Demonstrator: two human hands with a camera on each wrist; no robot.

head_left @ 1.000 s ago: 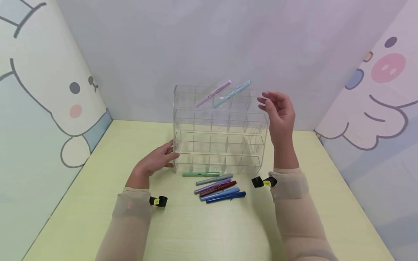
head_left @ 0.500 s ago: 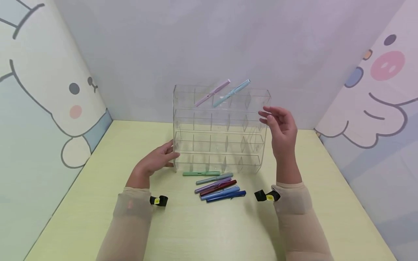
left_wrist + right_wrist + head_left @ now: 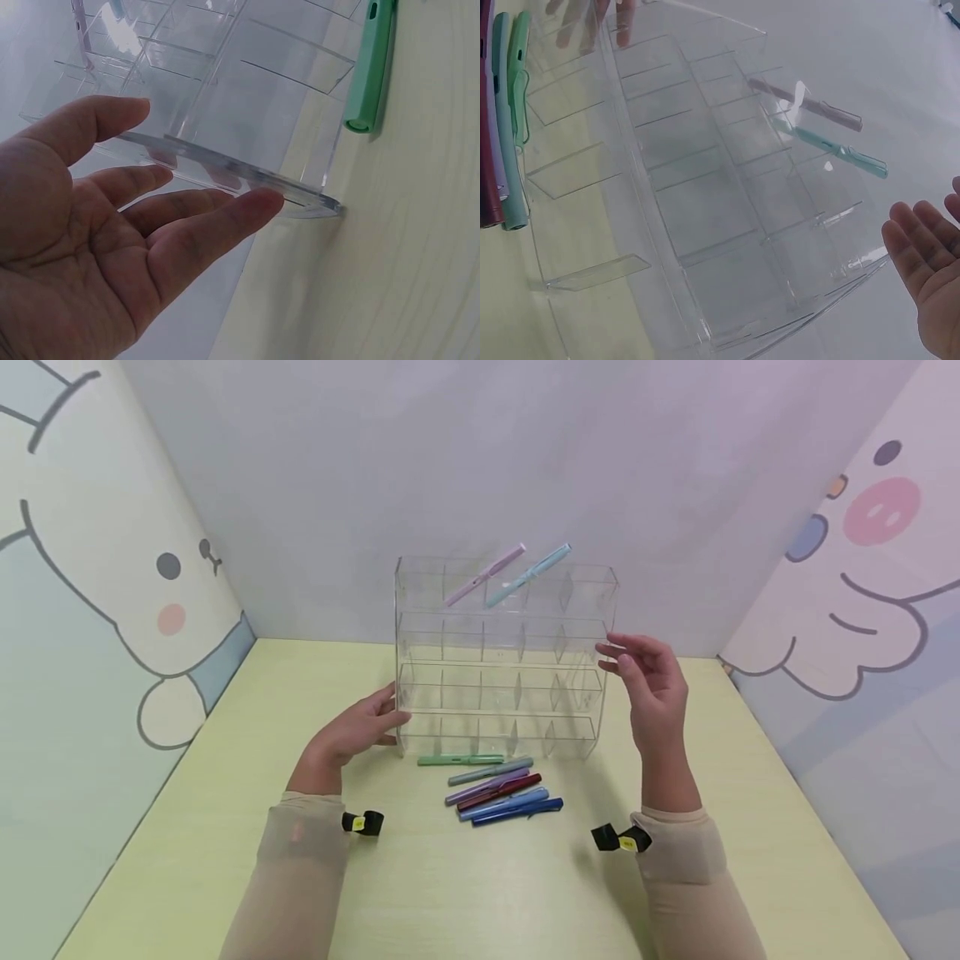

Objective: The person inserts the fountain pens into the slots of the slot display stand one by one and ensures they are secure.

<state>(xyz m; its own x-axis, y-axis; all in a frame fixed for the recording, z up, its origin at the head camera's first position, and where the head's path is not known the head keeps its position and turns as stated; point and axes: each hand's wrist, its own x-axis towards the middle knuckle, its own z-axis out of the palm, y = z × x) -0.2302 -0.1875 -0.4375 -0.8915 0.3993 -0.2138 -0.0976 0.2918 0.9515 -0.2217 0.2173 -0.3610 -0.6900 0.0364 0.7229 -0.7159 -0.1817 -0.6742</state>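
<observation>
A clear acrylic pen rack (image 3: pixel 498 715) with tiers of small compartments stands upright on the table. In its top tier lean a lilac pen (image 3: pixel 484 575) and a pale blue pen (image 3: pixel 529 575), both tilted right. My left hand (image 3: pixel 352 735) touches the rack's left side with extended fingers, thumb near the front edge. Beside the rack's right side, my right hand (image 3: pixel 656 693) has loosely bent fingers and holds nothing; whether its fingertips touch the rack I cannot tell. Before the rack lie a green pen (image 3: pixel 461 760), a grey-green pen (image 3: pixel 491 771) and several others.
Purple (image 3: pixel 487 787), dark red (image 3: pixel 499 792), light blue (image 3: pixel 502 805) and dark blue pens (image 3: pixel 517 812) lie close together on the pale wooden table (image 3: pixel 465 893). Behind the rack rises a plain grey wall (image 3: pixel 480 460). Cartoon-printed panels (image 3: pixel 847 602) stand at both sides.
My right hand has come down along the rack's right side, from its top tier to about the middle. The left hand and the pens stay where they were.
</observation>
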